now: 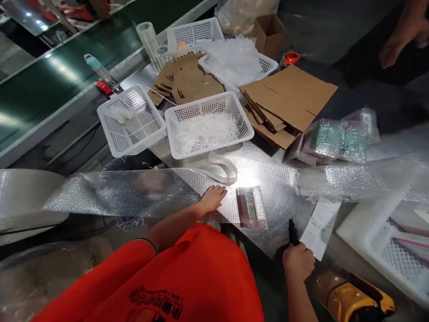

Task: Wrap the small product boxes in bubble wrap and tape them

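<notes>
In the head view my left hand [213, 198] lies flat, fingers stretched out, on a long strip of bubble wrap [161, 188] that runs across the table. To its right, a small bubble-wrapped bundle [252, 208] with pink and green showing through rests on the table. My right hand [299, 261] is closed around a slim black tool [293, 231] near the table's front edge. The tool points up and away from me; its exact kind is not clear. Beside it lies a white printed paper slip [321, 228].
White baskets stand behind, one holding shredded white strips [208, 129]. Flat cardboard pieces [291, 96] and several wrapped bundles [338, 138] lie at the right. A bubble wrap roll [27, 201] is at far left. A yellow-black object [355, 297] is at lower right. Another person's hand [398, 42] shows top right.
</notes>
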Action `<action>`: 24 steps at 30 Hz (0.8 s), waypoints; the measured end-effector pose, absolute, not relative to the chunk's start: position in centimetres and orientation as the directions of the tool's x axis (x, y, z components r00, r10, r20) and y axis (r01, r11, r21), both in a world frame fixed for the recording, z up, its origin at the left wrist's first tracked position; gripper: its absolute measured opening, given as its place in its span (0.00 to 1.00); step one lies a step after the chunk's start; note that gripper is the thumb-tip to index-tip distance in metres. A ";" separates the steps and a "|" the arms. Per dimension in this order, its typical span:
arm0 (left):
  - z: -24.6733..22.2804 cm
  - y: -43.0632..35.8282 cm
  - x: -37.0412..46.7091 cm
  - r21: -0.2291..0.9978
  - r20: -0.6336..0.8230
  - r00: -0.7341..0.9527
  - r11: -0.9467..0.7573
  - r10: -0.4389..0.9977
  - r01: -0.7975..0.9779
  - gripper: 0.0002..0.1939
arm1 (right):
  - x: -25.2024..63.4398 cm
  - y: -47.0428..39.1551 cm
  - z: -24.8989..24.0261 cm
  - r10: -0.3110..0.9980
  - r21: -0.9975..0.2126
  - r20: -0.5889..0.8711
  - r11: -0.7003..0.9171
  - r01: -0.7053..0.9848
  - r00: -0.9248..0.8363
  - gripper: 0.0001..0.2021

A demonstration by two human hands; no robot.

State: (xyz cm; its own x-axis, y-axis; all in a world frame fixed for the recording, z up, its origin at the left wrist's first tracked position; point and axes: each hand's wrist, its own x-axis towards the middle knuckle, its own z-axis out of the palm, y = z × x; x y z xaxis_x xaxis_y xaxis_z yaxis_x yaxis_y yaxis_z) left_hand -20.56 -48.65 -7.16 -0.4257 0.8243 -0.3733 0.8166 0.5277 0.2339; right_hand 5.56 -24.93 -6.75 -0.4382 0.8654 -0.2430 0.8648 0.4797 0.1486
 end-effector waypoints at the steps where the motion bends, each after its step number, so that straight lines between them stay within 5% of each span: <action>1: -7.2 -48.6 -20.5 0.226 -0.379 -0.442 0.545 0.813 0.807 0.33 | 5.8 -25.3 -6.5 0.869 0.113 -0.238 0.468 0.877 -0.433 0.21; 8: -6.9 -48.6 -20.5 0.236 -0.426 -0.454 0.581 0.782 0.779 0.35 | 6.9 -28.4 -4.0 0.830 -0.138 -0.430 0.329 0.934 -0.356 0.28; 13: -6.7 -48.7 -21.0 0.220 -0.439 -0.428 0.556 0.790 0.802 0.34 | 5.7 -27.3 -3.8 0.922 -0.164 -0.335 0.144 0.976 -0.192 0.30; 16: -7.0 -48.9 -21.2 0.215 -0.421 -0.402 0.520 0.813 0.826 0.34 | 4.2 -30.1 -2.9 0.891 -0.321 -0.233 0.308 0.896 -0.390 0.30; 19: -7.5 -49.2 -21.4 0.218 -0.404 -0.371 0.482 0.836 0.849 0.33 | 0.6 -35.6 -2.2 0.692 -0.397 -0.288 0.542 0.740 -0.662 0.27; 24: -7.9 -49.3 -21.6 0.229 -0.392 -0.356 0.464 0.848 0.855 0.35 | -7.0 -41.0 -3.0 0.531 -0.154 -0.562 0.686 0.711 -0.634 0.24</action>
